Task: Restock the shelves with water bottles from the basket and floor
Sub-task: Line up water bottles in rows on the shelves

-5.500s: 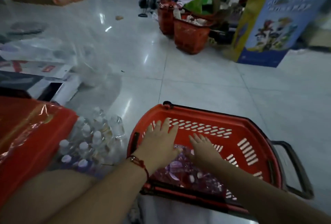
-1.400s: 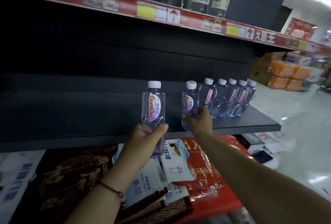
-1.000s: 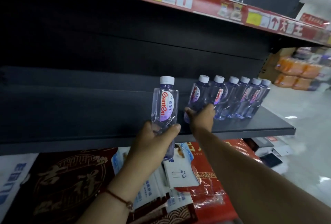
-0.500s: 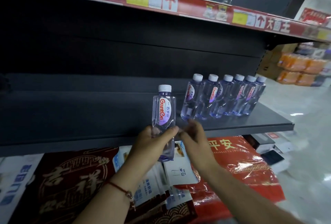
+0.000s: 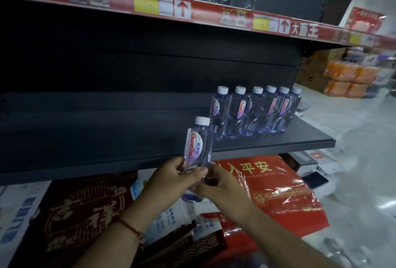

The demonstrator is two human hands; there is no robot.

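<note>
Head view. The left hand (image 5: 171,178) has its grip closed round the lower body of a water bottle (image 5: 198,145), held upright at centre frame just in front of the dark shelf (image 5: 278,142). The right hand (image 5: 222,186) meets the same bottle low down from the right, fingers curled against it; whether it bears any of the load cannot be told. A row of shelved bottles (image 5: 255,113) stands right of centre, well back from the shelf's front edge.

Judgement: the step in hand is placing this bottle at the left end of that row. Keep it upright, lift the base clear of the shelf edge, set it down beside the end bottle without knocking it, label outward.

Surroundings: a red price strip (image 5: 214,13) runs across the top of the frame. Red packaged goods (image 5: 278,192) and printed cartons (image 5: 81,220) lie below the shelf. Nothing blocks the empty stretch of shelf to the left.
</note>
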